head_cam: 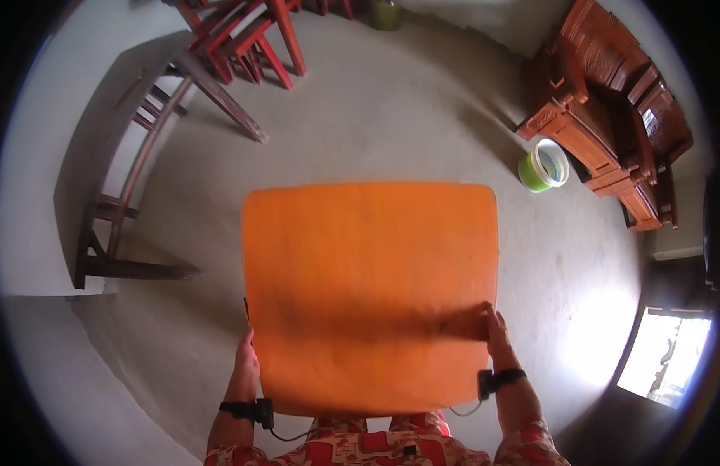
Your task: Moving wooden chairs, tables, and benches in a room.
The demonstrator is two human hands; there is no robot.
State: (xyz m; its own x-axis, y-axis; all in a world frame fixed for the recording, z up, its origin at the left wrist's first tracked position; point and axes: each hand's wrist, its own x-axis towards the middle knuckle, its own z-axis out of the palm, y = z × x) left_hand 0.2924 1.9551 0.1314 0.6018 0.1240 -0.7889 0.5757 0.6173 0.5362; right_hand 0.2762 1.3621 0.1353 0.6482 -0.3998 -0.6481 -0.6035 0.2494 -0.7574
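An orange wooden tabletop [368,250] with rounded corners lies before my body, between my two arms. On its left edge, near the front, is my left hand [247,356], with most of its fingers hidden by the board. My right hand [497,333] grips the opposite edge a little farther forward; some fingertips show at the rim. A shadow crosses the board from the right hand. Whatever supports the top is hidden beneath it. Each wrist wears a black strap with a small device and a cable.
A dark wooden table [115,134] rests on its side against the left wall, legs jutting out. Red wooden stools [249,43] are stacked behind it. To the right stand a carved wooden bench [604,122] and a green-and-white bucket [534,172]. Light enters through a doorway [662,355].
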